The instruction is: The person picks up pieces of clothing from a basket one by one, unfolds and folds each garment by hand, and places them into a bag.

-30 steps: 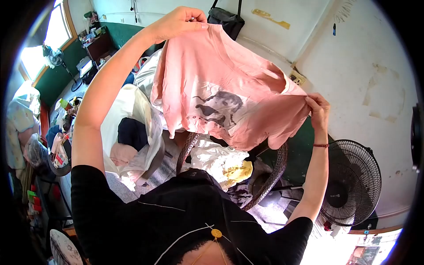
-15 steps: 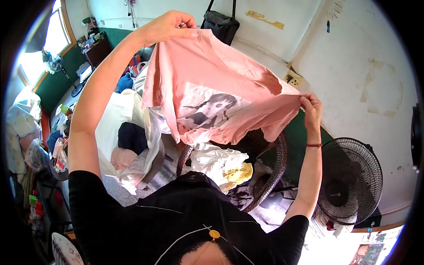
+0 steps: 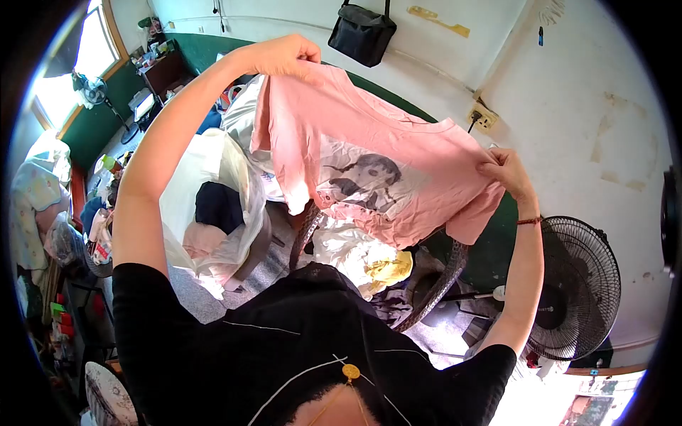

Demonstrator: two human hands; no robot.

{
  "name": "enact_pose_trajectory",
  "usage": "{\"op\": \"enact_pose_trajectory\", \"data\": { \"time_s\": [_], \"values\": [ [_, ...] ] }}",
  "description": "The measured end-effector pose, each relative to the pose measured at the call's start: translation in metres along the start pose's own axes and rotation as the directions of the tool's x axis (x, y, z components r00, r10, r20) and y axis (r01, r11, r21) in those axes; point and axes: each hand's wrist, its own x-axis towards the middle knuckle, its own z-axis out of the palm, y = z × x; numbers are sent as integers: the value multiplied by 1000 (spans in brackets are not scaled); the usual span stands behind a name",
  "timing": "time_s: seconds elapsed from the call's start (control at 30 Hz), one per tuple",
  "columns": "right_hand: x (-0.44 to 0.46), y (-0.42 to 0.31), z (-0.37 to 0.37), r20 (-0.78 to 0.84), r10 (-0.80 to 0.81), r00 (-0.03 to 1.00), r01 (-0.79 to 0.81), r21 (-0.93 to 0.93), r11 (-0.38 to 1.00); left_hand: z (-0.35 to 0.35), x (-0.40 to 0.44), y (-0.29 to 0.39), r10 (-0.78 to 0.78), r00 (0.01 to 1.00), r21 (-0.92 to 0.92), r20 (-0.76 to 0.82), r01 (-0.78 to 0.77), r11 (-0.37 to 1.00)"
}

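Observation:
A pink T-shirt (image 3: 305,106) with a dark printed picture on its front hangs spread out between my hands. My left hand (image 3: 284,57) pinches one shoulder of it at the upper left. At the right, my right hand (image 3: 509,172) grips the other shoulder, with a dark red band on the wrist. Below the shirt, a woven chair (image 3: 444,284) holds white clothes (image 3: 341,245) and a yellow cloth (image 3: 390,272). A white plastic bag (image 3: 245,177) with dark and pale pink clothes stands left of the chair.
A black standing fan (image 3: 575,291) is at the right, beside the wall. A black bag (image 3: 362,34) hangs on the wall near a socket (image 3: 483,116). Piled clothes (image 3: 35,199) line the far left, and a smaller fan (image 3: 92,91) stands by the window.
Both hands have come down a little from one second ago. The shirt now hangs flatter, its neckline less open, and my right hand has shifted to the right.

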Motion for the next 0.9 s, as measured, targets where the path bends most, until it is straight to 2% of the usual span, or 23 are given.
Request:
{"op": "enact_pose_trajectory", "data": {
  "time_s": [0.03, 0.1, 0.23, 0.3, 0.33, 0.37, 0.4, 0.43, 0.5, 0.57, 0.6, 0.63, 0.7, 0.73, 0.77, 0.83, 0.87, 0.9],
  "values": [
    [-1, 1, -4, 0, 2, 1000, -2, -3, 1000, 0, 1, 1, 2, 1000, -3, 0, -2, 1000],
    [-7, -6, -14, -94, 113, 989, -99, 141, 985, 2, 2, 3, 1, 996, 208, 92, -20, 978],
    [-19, -8, -27, -191, 61, 980, -15, 234, 972, -2, 4, -3, 57, 995, 165, 76, -69, 984],
    [-30, -11, -28, -285, -120, 951, 260, 527, 809, -11, -1, 11, 79, 995, 195, -55, -66, 979],
    [-33, -8, -22, -279, -73, 958, 248, 669, 700, -7, -3, 5, 81, 995, 195, -60, -68, 978],
    [-34, -6, -17, -282, -73, 957, 251, 669, 700, 3, -4, -9, 75, 989, -102, -131, -88, 991],
    [-37, -3, -13, -250, -12, 968, 169, 619, 767, 11, -3, -22, 53, 981, -384, -188, -124, 915],
    [-40, 1, -10, -223, 53, 973, 83, 560, 824, 18, -3, -34, 63, 981, -382, -184, -131, 915],
    [-48, 10, -21, -244, 23, 970, 105, 501, 859, 22, -3, -47, 65, 992, -471, -112, -111, 875],
    [-64, -2, -29, -248, 24, 968, 112, 518, 848, 23, -17, -39, 45, 986, -667, -162, -143, 731],
    [-73, -19, -28, -262, -34, 965, 176, 542, 822, 25, -23, -27, 113, 959, -742, -260, -274, 612],
    [-78, -18, -31, -238, -74, 969, 216, 655, 724, 28, -27, -20, 123, 956, -737, -265, -283, 614],
    [-80, -9, -24, -330, 15, 944, 229, 686, 690, 34, -30, -12, -94, 936, -861, -339, -268, 432],
    [-73, 1, -24, -255, 72, 964, 117, 654, 748, 37, -23, -18, -135, 943, -807, -303, -179, 563],
    [-63, 12, -19, -163, 164, 973, -27, 625, 780, 44, -8, -37, -138, 946, -811, -294, -171, 559],
    [-46, 54, -5, 0, 275, 961, -204, 671, 713, 65, 22, -77, -212, 976, -764, 51, 175, 621],
    [-40, 73, 7, 7, 285, 958, -206, 710, 673, 76, 27, -78, -213, 966, -816, 145, 238, 526],
    [-36, 90, 18, 13, 294, 956, -204, 748, 631, 88, 32, -75, -210, 965, -814, 155, 245, 527]
  ]
}}
